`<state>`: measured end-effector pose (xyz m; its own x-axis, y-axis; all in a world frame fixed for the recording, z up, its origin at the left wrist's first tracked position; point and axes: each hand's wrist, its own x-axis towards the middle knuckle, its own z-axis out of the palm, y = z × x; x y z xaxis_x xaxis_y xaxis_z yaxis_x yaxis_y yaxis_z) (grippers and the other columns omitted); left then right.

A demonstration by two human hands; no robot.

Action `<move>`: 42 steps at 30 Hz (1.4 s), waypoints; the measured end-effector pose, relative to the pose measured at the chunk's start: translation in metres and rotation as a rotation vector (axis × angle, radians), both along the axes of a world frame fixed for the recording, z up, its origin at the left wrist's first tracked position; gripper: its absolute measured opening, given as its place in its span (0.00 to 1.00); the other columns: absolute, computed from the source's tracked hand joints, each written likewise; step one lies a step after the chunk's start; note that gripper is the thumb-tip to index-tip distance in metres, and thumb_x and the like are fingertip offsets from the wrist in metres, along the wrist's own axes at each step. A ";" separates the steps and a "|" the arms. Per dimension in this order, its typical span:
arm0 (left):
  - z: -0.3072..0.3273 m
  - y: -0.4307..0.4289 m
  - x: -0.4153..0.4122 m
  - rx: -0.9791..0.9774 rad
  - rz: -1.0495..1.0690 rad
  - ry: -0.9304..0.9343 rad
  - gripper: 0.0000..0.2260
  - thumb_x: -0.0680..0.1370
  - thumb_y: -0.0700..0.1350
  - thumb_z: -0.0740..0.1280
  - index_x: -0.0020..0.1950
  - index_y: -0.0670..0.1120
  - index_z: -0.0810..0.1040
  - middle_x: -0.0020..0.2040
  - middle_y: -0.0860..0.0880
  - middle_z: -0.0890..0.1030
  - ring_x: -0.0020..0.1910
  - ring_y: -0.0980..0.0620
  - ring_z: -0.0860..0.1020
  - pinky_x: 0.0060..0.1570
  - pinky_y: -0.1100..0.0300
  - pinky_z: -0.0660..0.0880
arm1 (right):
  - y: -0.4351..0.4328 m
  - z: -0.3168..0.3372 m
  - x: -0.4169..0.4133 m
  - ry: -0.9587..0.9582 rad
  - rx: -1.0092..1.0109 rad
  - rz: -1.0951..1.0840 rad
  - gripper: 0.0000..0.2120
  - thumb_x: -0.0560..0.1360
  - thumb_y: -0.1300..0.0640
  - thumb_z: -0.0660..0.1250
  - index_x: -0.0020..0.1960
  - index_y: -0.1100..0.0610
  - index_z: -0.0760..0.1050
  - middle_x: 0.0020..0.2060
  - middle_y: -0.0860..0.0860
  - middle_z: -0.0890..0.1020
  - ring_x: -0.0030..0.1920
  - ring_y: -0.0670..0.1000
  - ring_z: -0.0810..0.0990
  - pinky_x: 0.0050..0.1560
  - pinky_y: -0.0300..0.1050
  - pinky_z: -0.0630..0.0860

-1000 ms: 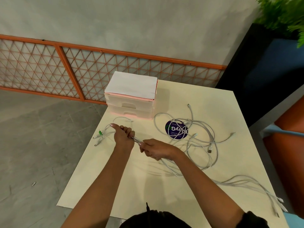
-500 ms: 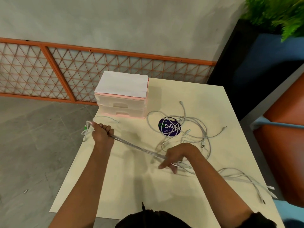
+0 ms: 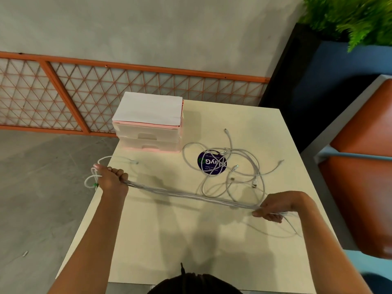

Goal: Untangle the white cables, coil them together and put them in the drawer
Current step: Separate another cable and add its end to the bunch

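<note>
A bundle of white cables [image 3: 186, 195] is stretched taut above the table between my two hands. My left hand [image 3: 112, 181] grips one end at the table's left edge, with short looped ends and plugs sticking out past the fist. My right hand [image 3: 273, 209] pinches the bundle at the right, and loose strands trail off behind it. More white cable lies in a loose tangle [image 3: 231, 168] on the table beyond the bundle. A pink-and-white drawer unit [image 3: 148, 132] with two shut drawers stands at the back left.
A round purple sticker [image 3: 212, 164] lies under the tangle on the cream table [image 3: 212, 251]. An orange lattice fence [image 3: 84, 96] runs behind. An orange seat [image 3: 364, 187] and a dark planter with a fern [image 3: 350, 18] stand to the right.
My hands have moved far apart. The right hand has slid right along the cables, and the left has pulled toward the table's left edge, drawing the bundle straight.
</note>
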<state>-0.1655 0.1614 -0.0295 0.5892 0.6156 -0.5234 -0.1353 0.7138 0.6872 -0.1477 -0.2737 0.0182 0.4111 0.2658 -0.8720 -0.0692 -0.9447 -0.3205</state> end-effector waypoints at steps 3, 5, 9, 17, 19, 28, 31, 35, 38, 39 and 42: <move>-0.001 -0.013 -0.001 0.031 0.004 0.024 0.23 0.82 0.61 0.49 0.32 0.48 0.60 0.19 0.55 0.60 0.17 0.58 0.60 0.18 0.68 0.56 | -0.010 0.002 -0.002 -0.051 -0.003 -0.096 0.31 0.61 0.24 0.64 0.29 0.55 0.73 0.20 0.47 0.64 0.24 0.47 0.60 0.32 0.39 0.61; -0.002 -0.020 -0.002 0.044 0.010 0.048 0.23 0.82 0.60 0.49 0.33 0.48 0.60 0.19 0.55 0.61 0.18 0.58 0.61 0.18 0.68 0.57 | -0.013 0.004 -0.002 -0.062 0.031 -0.169 0.35 0.60 0.21 0.58 0.28 0.55 0.74 0.21 0.49 0.61 0.24 0.48 0.57 0.30 0.39 0.59; -0.003 -0.021 -0.004 0.050 0.028 0.052 0.23 0.82 0.60 0.49 0.33 0.48 0.60 0.19 0.56 0.61 0.17 0.58 0.61 0.18 0.69 0.57 | -0.025 0.001 -0.002 -0.047 -0.013 -0.137 0.29 0.69 0.29 0.61 0.30 0.54 0.77 0.22 0.49 0.69 0.25 0.47 0.66 0.45 0.40 0.70; -0.003 -0.020 -0.007 0.104 0.043 0.053 0.22 0.82 0.60 0.48 0.33 0.48 0.60 0.19 0.56 0.61 0.18 0.58 0.63 0.18 0.69 0.58 | -0.042 -0.006 0.005 -0.132 -0.251 -0.075 0.21 0.69 0.37 0.70 0.29 0.53 0.75 0.19 0.46 0.73 0.23 0.43 0.70 0.33 0.37 0.65; -0.003 -0.022 -0.007 0.103 0.053 0.054 0.22 0.82 0.60 0.49 0.33 0.48 0.60 0.19 0.56 0.61 0.18 0.58 0.63 0.19 0.68 0.58 | -0.049 -0.006 0.009 -0.322 -0.211 -0.144 0.25 0.66 0.34 0.70 0.25 0.54 0.74 0.19 0.46 0.71 0.25 0.46 0.69 0.36 0.39 0.66; 0.004 -0.052 -0.001 0.226 0.016 0.070 0.22 0.82 0.58 0.51 0.33 0.48 0.61 0.22 0.55 0.61 0.20 0.57 0.62 0.19 0.67 0.58 | -0.034 -0.002 0.010 -0.583 -0.005 -0.356 0.26 0.65 0.33 0.70 0.33 0.57 0.78 0.30 0.50 0.76 0.35 0.49 0.74 0.38 0.42 0.68; 0.007 -0.062 0.001 0.292 -0.027 0.046 0.22 0.82 0.58 0.52 0.32 0.48 0.59 0.20 0.57 0.60 0.19 0.58 0.60 0.20 0.68 0.56 | -0.026 -0.011 0.008 -0.619 0.027 -0.376 0.29 0.72 0.30 0.58 0.32 0.54 0.79 0.33 0.51 0.78 0.37 0.49 0.75 0.43 0.43 0.70; 0.007 -0.076 0.003 0.368 -0.071 0.048 0.22 0.83 0.58 0.52 0.32 0.48 0.59 0.20 0.58 0.60 0.18 0.59 0.59 0.20 0.69 0.56 | -0.029 -0.015 0.008 -0.675 -0.025 -0.392 0.27 0.72 0.33 0.62 0.29 0.53 0.81 0.26 0.49 0.74 0.30 0.49 0.72 0.39 0.45 0.70; 0.003 -0.087 0.002 0.423 -0.073 0.074 0.22 0.82 0.58 0.52 0.32 0.48 0.60 0.19 0.58 0.61 0.18 0.58 0.60 0.19 0.68 0.57 | -0.038 -0.012 0.006 -0.680 -0.137 -0.397 0.23 0.70 0.34 0.67 0.28 0.51 0.80 0.25 0.48 0.74 0.33 0.50 0.75 0.40 0.45 0.71; 0.001 -0.092 0.002 0.430 -0.076 0.084 0.22 0.82 0.58 0.52 0.32 0.48 0.59 0.19 0.58 0.61 0.18 0.58 0.60 0.19 0.68 0.57 | -0.043 -0.012 0.005 -0.686 -0.185 -0.397 0.22 0.70 0.34 0.67 0.29 0.51 0.81 0.27 0.48 0.76 0.36 0.51 0.77 0.43 0.46 0.72; -0.005 -0.108 0.001 0.428 -0.103 0.105 0.22 0.82 0.58 0.52 0.32 0.48 0.60 0.18 0.58 0.61 0.18 0.58 0.60 0.18 0.69 0.58 | -0.050 -0.011 0.001 -0.737 -0.328 -0.362 0.21 0.71 0.35 0.66 0.34 0.51 0.82 0.31 0.45 0.77 0.42 0.49 0.76 0.54 0.47 0.68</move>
